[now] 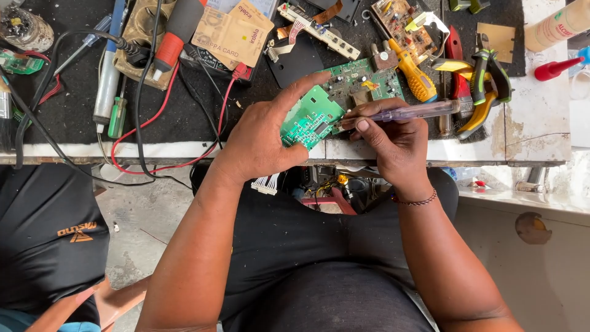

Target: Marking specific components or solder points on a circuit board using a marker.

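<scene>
Left hand grips the green circuit board at the bench edge, fingers closed round it. Right hand pinches a clear-handled screwdriver, long axis lying sideways, tip pointing left onto the board. Farther back: yellow screwdriver, pliers.

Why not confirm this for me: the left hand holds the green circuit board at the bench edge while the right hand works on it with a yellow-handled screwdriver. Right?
Not quite. The head view shows the right hand holding a clear-handled screwdriver; the yellow-handled screwdriver lies unused on the bench. The left hand does hold the green circuit board at the bench edge.
</scene>
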